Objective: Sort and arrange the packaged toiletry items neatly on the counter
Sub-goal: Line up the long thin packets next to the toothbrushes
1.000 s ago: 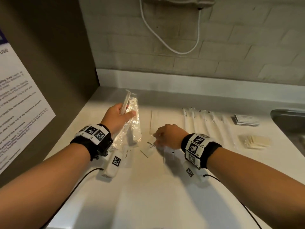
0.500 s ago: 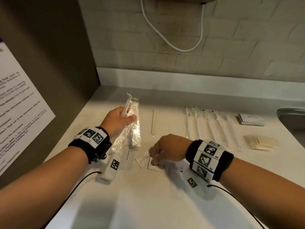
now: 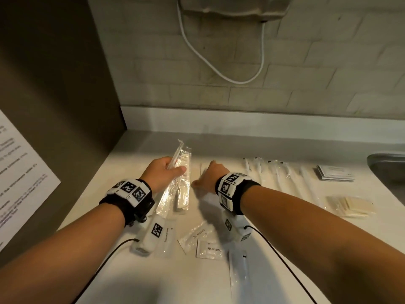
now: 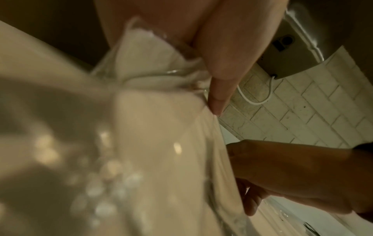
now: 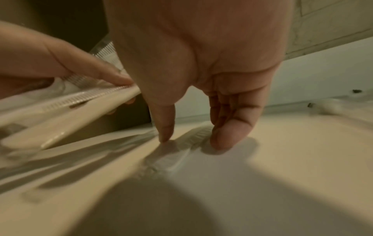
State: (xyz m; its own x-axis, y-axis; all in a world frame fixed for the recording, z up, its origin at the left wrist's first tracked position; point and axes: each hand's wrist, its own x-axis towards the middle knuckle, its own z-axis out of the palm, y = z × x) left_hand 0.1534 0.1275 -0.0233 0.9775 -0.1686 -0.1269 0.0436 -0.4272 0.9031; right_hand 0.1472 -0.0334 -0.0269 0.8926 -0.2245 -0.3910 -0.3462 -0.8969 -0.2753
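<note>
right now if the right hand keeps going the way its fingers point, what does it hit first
Probably the flat clear packet on the counter: the right hand points down and its fingers are at or nearly on it, though contact is unclear.

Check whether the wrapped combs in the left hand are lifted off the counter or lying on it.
Lifted. The left hand grips the clear-wrapped cream plastic combs tilted above the white counter; the right wrist view shows them casting shadows underneath.

A white counter meets a pale brick wall at its back edge. A grey hand dryer hangs on that wall, its white cord looping below. A printed notice covers the dark left panel, and a metal sink sits at the counter's right edge.
</note>
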